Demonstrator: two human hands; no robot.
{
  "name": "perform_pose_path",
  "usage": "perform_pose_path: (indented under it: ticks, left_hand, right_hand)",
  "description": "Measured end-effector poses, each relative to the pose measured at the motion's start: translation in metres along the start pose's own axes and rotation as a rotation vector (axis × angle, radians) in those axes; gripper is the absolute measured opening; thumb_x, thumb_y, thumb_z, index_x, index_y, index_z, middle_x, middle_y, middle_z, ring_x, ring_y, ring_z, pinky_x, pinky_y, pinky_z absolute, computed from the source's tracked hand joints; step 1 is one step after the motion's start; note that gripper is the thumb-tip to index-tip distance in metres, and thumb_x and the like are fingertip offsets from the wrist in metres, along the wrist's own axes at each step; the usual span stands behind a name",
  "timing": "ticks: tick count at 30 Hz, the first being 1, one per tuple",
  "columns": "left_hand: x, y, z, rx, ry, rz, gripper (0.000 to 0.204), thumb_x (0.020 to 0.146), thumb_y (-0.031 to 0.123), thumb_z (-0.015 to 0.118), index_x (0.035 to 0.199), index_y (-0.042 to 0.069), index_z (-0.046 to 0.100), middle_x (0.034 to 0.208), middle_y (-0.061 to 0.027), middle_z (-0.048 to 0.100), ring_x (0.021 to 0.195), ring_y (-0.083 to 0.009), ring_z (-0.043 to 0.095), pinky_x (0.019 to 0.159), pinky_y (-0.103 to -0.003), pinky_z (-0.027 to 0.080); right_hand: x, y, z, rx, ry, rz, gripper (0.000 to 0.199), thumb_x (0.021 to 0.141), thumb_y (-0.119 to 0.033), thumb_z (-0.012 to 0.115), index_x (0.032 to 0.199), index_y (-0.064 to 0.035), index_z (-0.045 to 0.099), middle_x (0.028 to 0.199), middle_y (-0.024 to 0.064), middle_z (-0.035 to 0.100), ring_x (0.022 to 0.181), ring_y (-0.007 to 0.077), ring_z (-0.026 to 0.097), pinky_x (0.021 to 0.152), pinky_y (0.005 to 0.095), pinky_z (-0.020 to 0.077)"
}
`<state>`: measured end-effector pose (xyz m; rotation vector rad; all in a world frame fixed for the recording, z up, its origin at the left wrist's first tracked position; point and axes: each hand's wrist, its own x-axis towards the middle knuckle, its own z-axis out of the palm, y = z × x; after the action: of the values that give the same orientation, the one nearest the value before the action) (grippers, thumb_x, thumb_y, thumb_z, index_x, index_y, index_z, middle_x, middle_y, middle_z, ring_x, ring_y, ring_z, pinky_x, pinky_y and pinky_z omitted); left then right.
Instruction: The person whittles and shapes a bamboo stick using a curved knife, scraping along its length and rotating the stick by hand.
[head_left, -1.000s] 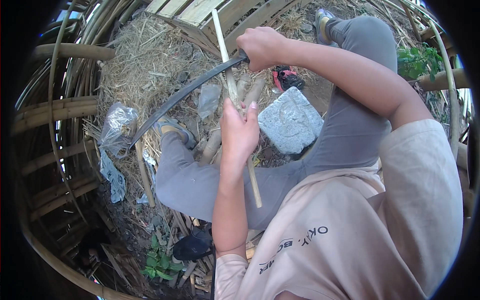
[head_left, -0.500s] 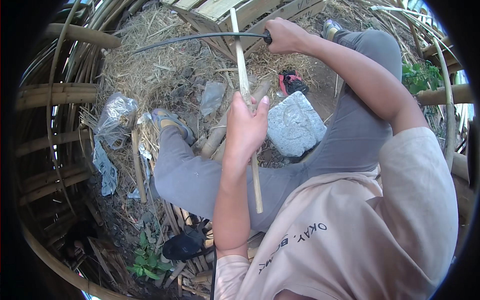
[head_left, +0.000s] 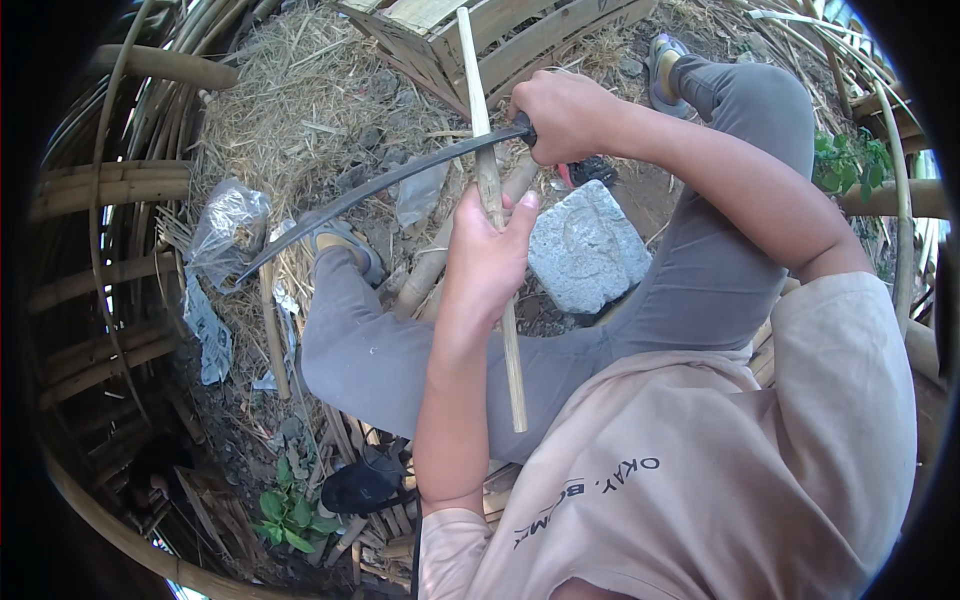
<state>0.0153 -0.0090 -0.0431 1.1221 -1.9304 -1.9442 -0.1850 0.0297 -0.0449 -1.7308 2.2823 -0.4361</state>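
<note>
My left hand (head_left: pixel 487 255) grips a thin bamboo stick (head_left: pixel 483 120) that stands nearly upright in front of me, its lower end near my lap. My right hand (head_left: pixel 563 112) is closed on the handle of a long, dark, curved blade (head_left: pixel 370 190). The blade crosses the stick just above my left hand and its tip points down to the left. My legs in grey trousers (head_left: pixel 370 350) are spread to either side, with sandalled feet on straw-covered ground.
A grey stone block (head_left: pixel 585 245) lies between my legs, with a red-and-black tool (head_left: pixel 590 172) behind it. Bamboo poles (head_left: pixel 100 190) are stacked at the left, wooden slats (head_left: pixel 540 40) lie ahead, a crumpled plastic bag (head_left: pixel 228 225) rests on the straw, and a dark sandal (head_left: pixel 362 485) sits below.
The blade rose to a level position half a second ago and has come back down onto the stick, tip angled low to the left. My left hand stays on the stick.
</note>
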Motion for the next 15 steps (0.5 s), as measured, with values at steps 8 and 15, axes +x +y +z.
perform_pose_path:
  ticks: [8,15]
  left_hand:
    - [-0.004,0.004,0.005,-0.054,-0.019,-0.061,0.026,0.099,0.021,0.067,0.103,0.012,0.043,0.065,0.0077,0.041,0.043,-0.0006,0.034,0.035,-0.021,0.023]
    - [-0.011,0.024,0.004,-0.165,-0.064,-0.132,0.025,0.1,0.021,0.066,0.102,0.012,0.043,0.066,0.0084,0.04,0.044,0.0004,0.034,0.035,-0.021,0.022]
  right_hand:
    - [0.026,0.041,0.004,-0.088,0.146,0.08,0.03,0.064,-0.014,0.071,0.09,0.0005,0.07,0.088,0.022,0.071,0.089,0.0393,0.07,0.082,0.0465,0.0565]
    - [0.028,0.064,0.006,-0.044,0.31,0.094,0.023,0.067,-0.013,0.068,0.084,0.0031,0.067,0.084,0.0248,0.069,0.086,0.0407,0.069,0.081,0.047,0.0565]
